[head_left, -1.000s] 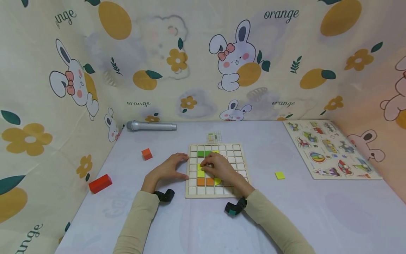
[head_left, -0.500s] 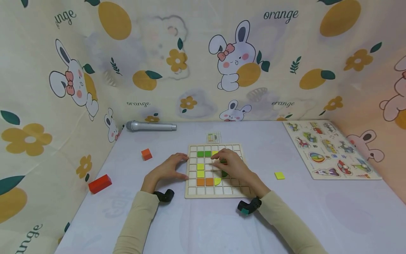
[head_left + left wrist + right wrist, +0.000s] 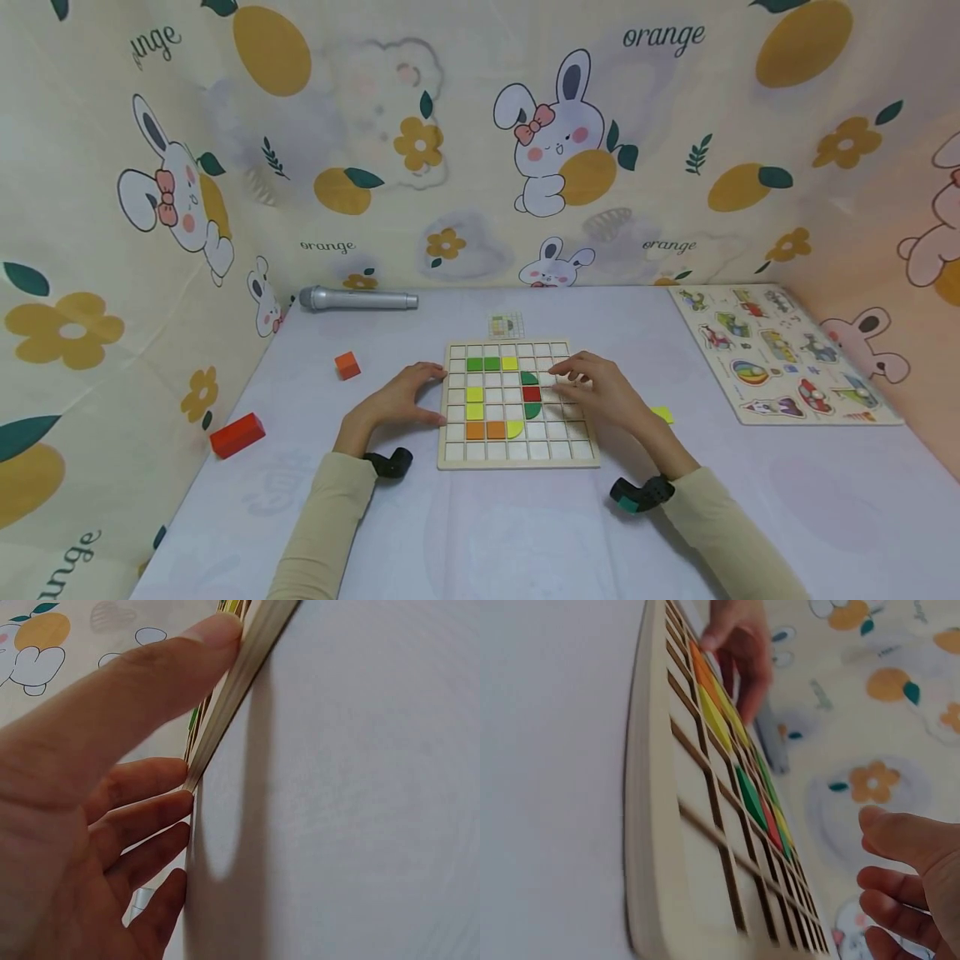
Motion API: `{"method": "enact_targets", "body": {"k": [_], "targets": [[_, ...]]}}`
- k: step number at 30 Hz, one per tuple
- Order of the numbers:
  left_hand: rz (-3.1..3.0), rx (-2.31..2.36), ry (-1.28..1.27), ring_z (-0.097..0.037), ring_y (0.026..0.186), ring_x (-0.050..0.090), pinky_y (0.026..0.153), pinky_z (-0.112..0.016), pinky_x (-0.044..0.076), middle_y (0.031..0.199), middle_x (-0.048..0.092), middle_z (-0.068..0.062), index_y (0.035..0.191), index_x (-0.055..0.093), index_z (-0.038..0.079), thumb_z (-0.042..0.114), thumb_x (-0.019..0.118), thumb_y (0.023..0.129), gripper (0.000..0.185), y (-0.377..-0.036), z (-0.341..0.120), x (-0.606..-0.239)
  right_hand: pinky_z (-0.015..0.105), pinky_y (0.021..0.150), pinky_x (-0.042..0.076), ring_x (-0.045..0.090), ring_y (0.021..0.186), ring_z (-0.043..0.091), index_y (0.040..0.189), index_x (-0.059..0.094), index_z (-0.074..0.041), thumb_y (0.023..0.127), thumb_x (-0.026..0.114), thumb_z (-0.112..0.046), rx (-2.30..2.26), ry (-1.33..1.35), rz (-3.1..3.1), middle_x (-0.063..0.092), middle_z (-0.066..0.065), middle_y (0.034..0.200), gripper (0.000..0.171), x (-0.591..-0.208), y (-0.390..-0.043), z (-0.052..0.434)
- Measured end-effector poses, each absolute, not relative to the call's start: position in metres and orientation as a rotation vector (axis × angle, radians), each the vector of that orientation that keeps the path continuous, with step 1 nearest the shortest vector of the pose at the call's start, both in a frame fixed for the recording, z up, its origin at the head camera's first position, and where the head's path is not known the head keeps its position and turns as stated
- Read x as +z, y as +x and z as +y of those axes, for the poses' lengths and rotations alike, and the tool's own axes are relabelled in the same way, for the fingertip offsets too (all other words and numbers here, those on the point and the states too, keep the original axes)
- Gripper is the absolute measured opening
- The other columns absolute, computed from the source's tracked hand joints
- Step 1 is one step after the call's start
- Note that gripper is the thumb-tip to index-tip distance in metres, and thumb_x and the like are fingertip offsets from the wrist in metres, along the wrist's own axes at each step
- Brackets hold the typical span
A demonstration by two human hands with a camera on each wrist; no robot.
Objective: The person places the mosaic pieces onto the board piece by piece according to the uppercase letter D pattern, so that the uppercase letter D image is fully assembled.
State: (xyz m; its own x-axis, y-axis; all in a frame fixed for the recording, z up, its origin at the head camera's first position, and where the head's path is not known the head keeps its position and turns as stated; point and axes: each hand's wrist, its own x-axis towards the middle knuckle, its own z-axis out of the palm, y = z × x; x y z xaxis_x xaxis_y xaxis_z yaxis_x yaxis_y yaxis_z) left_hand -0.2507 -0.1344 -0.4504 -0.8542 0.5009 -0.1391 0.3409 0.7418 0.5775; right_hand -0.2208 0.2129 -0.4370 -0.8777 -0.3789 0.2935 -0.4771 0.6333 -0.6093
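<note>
While the left hand (image 3: 401, 400) steadies the grid board (image 3: 517, 457) at its left edge, the right hand (image 3: 600, 392), fingers loosely spread and empty, hovers nearest the yellow square tile (image 3: 663, 414) lying just off the board's right edge.

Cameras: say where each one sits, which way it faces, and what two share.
Head: above, facing forward and down at the grid board, both hands and sleeves.
Left wrist: low beside the left hand, whose fingers touch the board's edge.
Right wrist: low along the board's surface; right hand open above it.
Shared: all show the board.

head above, wrists close, sharing board (image 3: 517, 404)
</note>
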Motion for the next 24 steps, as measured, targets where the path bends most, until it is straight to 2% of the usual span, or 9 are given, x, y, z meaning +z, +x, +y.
{"method": "enact_targets", "body": {"k": [5,16,24], "targets": [[2.656,0.794,0.663,-0.027,0.137,0.025,0.112,-0.047,0.022,0.147,0.035,-0.006,0.137,0.046,0.013,0.039,0.079,0.071,0.078,-0.251,-0.134,-0.451,0.032,0.073,0.05,0.055,0.084,0.016,0.107,0.068,-0.007,0.083,0.071,-0.016,1.015,0.685,-2.722,0.064,0.007,0.1,0.026,-0.434,-0.215,0.236],[2.653,0.809,0.702,-0.027,0.136,0.027,0.112,-0.046,0.023,0.146,0.036,-0.008,0.136,0.046,0.011,0.038,0.079,0.071,0.078,-0.252,-0.135,-0.452,0.028,0.065,0.051,0.057,0.078,0.014,0.103,0.068,-0.008,0.078,0.073,-0.005,0.898,0.741,-2.635,0.066,0.007,0.096,0.025,-0.436,-0.206,0.28],[2.658,0.804,0.705,-0.028,0.136,0.028,0.112,-0.046,0.024,0.146,0.036,-0.008,0.136,0.046,0.011,0.037,0.08,0.071,0.078,-0.252,-0.136,-0.45,0.026,0.066,0.052,0.057,0.079,0.013,0.103,0.069,-0.007,0.079,0.073,-0.006,0.906,0.665,-2.684,0.067,0.008,0.097,0.024,-0.434,-0.207,0.3]]}}
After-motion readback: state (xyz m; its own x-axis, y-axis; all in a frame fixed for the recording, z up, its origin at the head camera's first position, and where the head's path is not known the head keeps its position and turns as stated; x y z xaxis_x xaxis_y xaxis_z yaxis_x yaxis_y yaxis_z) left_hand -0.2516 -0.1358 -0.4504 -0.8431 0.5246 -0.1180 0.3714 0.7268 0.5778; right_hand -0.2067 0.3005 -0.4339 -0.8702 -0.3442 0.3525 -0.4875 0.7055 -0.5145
